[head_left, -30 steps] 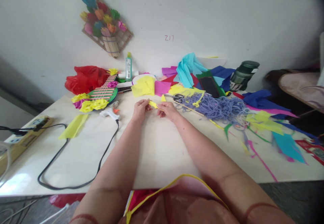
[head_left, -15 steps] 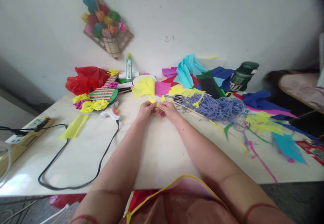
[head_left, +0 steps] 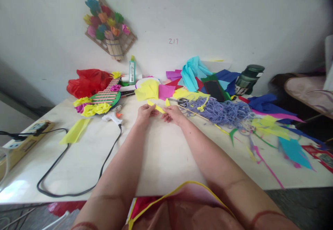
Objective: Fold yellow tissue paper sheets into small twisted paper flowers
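Between my hands a small strip of yellow crepe paper (head_left: pixel 159 109) is stretched just above the white table (head_left: pixel 166 157). My left hand (head_left: pixel 146 113) pinches one end between thumb and fingers. The other end is pinched in my right hand (head_left: pixel 172 114), with a yellow tip sticking up over the thumb. Right beyond my right hand lie scissors (head_left: pixel 183 101) and a thin stick (head_left: pixel 195 112). A larger yellow paper piece (head_left: pixel 148 89) and a pink sheet (head_left: pixel 167 91) lie behind my hands.
A white glue gun (head_left: pixel 112 118) and its black cord (head_left: pixel 104 169) lie left, near a power strip (head_left: pixel 28 141). Tangled purple yarn (head_left: pixel 223 110), a phone (head_left: pixel 214 90) and a dark green bottle (head_left: pixel 249 80) are right. A decorated green craft (head_left: pixel 106 98) and a glue bottle (head_left: pixel 132 71) stand behind.
My left hand has moved a little left, away from my right hand. More of the yellow strip now shows between them. The view has shifted slightly.
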Demonstrator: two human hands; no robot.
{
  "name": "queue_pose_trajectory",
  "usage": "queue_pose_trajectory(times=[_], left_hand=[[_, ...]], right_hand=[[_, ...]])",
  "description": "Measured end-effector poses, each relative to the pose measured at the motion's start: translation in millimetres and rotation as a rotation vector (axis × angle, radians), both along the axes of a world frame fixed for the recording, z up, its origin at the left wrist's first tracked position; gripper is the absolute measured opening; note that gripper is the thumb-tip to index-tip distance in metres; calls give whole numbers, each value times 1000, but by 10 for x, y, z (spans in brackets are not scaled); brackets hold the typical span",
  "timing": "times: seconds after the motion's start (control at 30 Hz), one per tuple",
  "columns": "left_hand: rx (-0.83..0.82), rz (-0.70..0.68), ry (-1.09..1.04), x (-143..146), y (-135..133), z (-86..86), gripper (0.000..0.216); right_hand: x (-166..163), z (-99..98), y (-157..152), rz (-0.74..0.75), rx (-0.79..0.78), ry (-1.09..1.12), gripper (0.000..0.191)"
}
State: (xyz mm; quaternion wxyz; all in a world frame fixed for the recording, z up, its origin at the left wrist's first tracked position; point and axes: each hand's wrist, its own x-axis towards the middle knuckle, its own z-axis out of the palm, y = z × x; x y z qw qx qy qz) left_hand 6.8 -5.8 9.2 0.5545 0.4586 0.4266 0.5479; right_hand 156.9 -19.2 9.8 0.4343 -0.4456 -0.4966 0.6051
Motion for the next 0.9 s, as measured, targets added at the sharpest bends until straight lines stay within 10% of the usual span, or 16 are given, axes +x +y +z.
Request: queue_pose_trajectory(times=[0.9], left_hand=[[69,-59,10,32,-22,-1,33]], right_hand=[[-40,-46,-1,-18,163,-72,21]])
